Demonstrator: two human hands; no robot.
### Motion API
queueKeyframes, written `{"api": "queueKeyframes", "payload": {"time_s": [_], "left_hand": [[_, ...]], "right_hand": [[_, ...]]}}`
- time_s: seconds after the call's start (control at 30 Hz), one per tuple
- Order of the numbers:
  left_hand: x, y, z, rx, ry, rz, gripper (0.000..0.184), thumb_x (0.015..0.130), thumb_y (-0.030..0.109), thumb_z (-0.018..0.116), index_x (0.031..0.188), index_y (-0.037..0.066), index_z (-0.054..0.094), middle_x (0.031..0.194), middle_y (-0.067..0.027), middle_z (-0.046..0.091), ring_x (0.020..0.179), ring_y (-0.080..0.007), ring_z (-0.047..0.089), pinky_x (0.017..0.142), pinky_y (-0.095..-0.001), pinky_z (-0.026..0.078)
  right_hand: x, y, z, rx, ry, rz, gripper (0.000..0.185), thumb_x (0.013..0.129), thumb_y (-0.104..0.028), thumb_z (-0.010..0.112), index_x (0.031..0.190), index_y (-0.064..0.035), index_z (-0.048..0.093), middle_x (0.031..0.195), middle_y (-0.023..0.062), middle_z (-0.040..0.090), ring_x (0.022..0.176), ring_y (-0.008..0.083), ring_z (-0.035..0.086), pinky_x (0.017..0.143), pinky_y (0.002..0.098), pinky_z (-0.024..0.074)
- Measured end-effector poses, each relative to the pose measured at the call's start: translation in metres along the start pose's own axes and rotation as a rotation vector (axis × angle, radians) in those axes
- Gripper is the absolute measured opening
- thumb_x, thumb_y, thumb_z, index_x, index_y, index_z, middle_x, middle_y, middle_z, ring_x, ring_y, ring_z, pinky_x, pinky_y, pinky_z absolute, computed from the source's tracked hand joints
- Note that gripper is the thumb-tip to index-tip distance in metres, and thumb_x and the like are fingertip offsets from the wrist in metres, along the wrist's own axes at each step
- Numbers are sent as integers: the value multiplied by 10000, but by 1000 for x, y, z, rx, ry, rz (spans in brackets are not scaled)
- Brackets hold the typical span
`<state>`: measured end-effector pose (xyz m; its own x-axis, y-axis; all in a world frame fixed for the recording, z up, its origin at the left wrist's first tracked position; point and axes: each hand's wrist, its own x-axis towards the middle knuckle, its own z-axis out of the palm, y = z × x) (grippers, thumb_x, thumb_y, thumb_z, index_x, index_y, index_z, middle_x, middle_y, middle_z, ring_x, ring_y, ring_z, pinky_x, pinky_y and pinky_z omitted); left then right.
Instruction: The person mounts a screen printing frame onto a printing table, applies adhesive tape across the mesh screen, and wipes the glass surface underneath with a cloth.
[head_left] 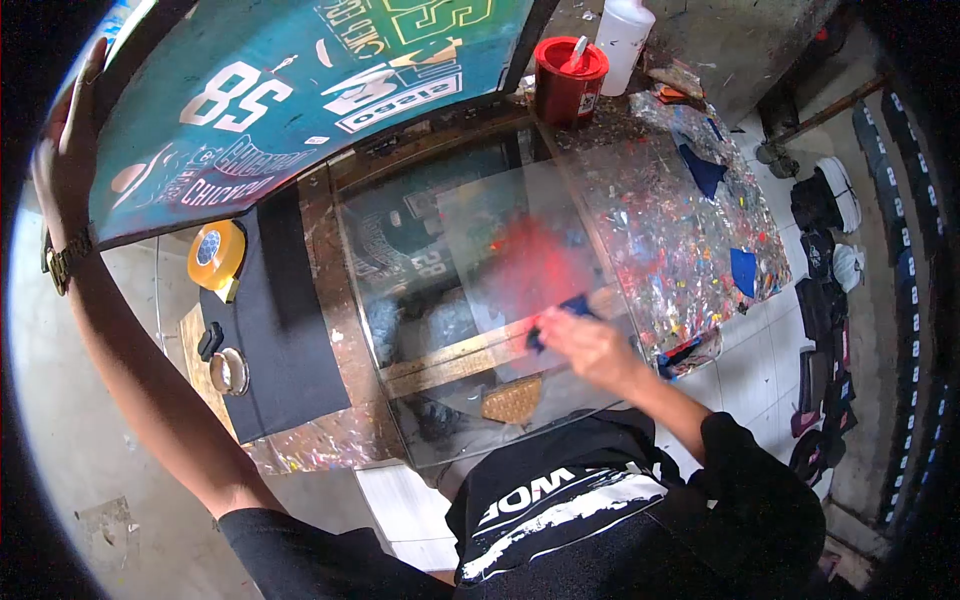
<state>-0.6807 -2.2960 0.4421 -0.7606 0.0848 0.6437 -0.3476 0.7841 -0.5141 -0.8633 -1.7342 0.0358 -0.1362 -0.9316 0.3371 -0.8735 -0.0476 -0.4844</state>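
On the left, my left hand (68, 160) grips the outer edge of a raised silk screen frame (290, 75), whose teal mesh carries white lettering and numbers. The screen stands tilted over the back of the table. My right hand (592, 350) is closed around a dark blue cloth (577, 305), slightly blurred by motion. That cloth is at the glass plate (410, 330), just below a smeared red ink patch (545, 262). The screen's lettering reflects in the glass. My right fingertips are partly hidden by the cloth and the blur.
A red lidded container (570, 85) and a white bottle (625, 45) stand at the back. Tape (217, 255) and a small round container (229, 372) sit left on black sheeting (290, 330). Blue scraps (743, 272) lie on the paint-spattered tabletop (690, 230). Shoes (838, 195) are rightward.
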Motion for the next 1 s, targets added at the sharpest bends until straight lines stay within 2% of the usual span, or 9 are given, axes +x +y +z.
{"api": "queueKeyframes", "payload": {"time_s": [0.1,0.17,0.23,0.33,0.5,0.73,0.77,0.9,1.0], "left_hand": [[0,-18,4,132,-75,87,464,1083,105,394,1501,276,495,1416,-52,614,1135,-199,683,850,-257,585],[-1,-23,4,257,-153,133,448,1095,140,373,1496,290,502,1414,-43,616,1112,-186,690,823,-237,586],[8,23,-8,-273,-48,-307,482,1095,420,360,1480,187,533,1471,-82,566,1330,-196,547,1121,-333,406],[9,29,-11,-208,-49,-292,489,1095,421,361,1484,177,527,1476,-89,560,1323,-199,550,1117,-336,410],[9,20,-8,-339,-74,-356,479,1095,420,353,1473,197,545,1463,-95,573,1315,-192,554,1102,-331,421],[4,6,-5,-75,-71,-151,383,1075,363,469,1403,233,617,1363,-84,654,1234,-125,611,1009,-259,469],[9,17,-6,-228,-3,-199,382,1075,359,469,1405,236,615,1363,-79,655,1242,-131,608,1009,-260,471],[13,28,-9,-300,35,-255,413,1077,389,449,1415,210,605,1365,-72,656,1241,-123,601,1011,-259,462],[10,32,-11,-251,-31,-339,432,1080,406,434,1417,195,603,1370,-77,652,1230,-112,605,1002,-245,460]], "right_hand": [[12,19,-23,-143,110,251,373,815,26,569,1153,18,726,1314,167,661,1284,250,605,1104,377,474],[-3,2,5,-119,66,123,374,811,23,566,1149,20,726,1319,175,656,1289,270,599,1100,386,476],[-11,-17,8,-4,-21,16,388,774,24,588,1137,37,723,1333,182,649,1301,310,586,1079,408,487],[3,16,7,-280,19,17,436,744,30,621,1172,43,705,1365,170,631,1323,301,568,1076,414,484],[4,-23,12,-14,-77,-53,441,829,-10,577,1261,34,653,1414,164,595,1338,291,554,1125,412,446],[1,-19,10,-210,-4,-41,475,838,-76,583,1296,39,629,1394,180,604,1337,347,544,1141,468,417],[-5,-31,6,96,-59,36,553,857,-137,573,1390,9,559,1478,184,525,1406,379,455,1177,509,354],[-10,-2,-31,-309,-192,133,711,876,-295,576,1509,-19,405,1613,182,329,1505,389,267,1227,544,214],[2,-23,-16,-73,-198,154,697,904,-320,562,1510,-16,404,1616,178,325,1507,383,269,1228,535,215]]}}
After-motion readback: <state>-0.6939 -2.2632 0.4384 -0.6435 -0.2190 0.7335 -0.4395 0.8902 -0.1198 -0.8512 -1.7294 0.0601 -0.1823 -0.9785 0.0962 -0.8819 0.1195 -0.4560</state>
